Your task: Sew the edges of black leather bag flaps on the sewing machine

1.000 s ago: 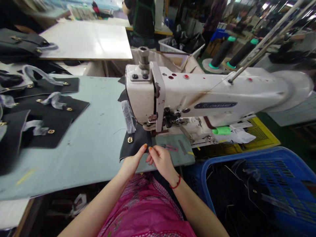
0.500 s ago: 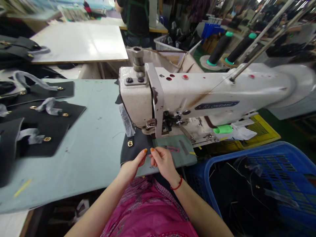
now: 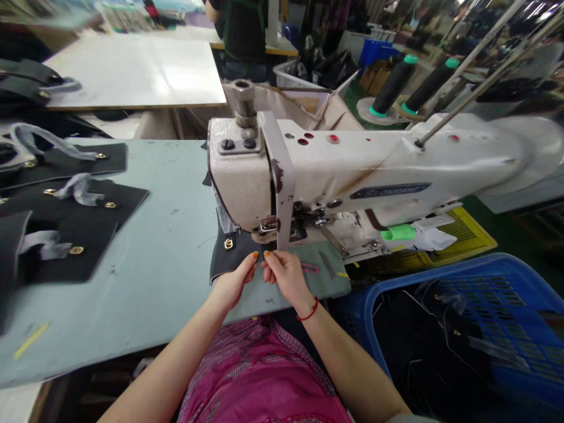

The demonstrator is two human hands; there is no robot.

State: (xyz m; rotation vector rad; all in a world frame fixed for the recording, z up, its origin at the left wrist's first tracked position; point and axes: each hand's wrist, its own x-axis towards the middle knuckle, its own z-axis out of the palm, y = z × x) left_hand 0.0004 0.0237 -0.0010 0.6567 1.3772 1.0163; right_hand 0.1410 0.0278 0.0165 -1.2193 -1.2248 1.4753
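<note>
We're at the sewing machine (image 3: 352,170), white industrial type w/ a long arm. Black panel (image 3: 233,263) lies on the pale blue table top (image 3: 150,276), right in front of the machine's presser foot (image 3: 267,230), its far end running in under the machine head. Gold buckle (image 3: 228,244) sits on the panel, just L of the foot. Our L hand (image 3: 233,282) & R hand (image 3: 286,277) are close together at the panel's near edge, both in a narrow pinch on it, L fingertips (image 3: 254,256) and R fingertips (image 3: 267,256) nearly touching each other. Red string bracelet (image 3: 308,311) on R wrist.

Just R of the foot, on the table: pink-handled snips (image 3: 309,268), near our R hand but not in it. L of the machine: more black panels (image 3: 74,217) w/ grey straps & gold fittings. In front of the machine, to the R: blue plastic basket (image 3: 440,273) holding black pieces (image 3: 423,346). Under the machine's arm: yellow crate (image 3: 467,232). Behind the machine: black thread cones (image 3: 388,85), white table (image 3: 132,70), a co-worker (image 3: 244,35) standing.
</note>
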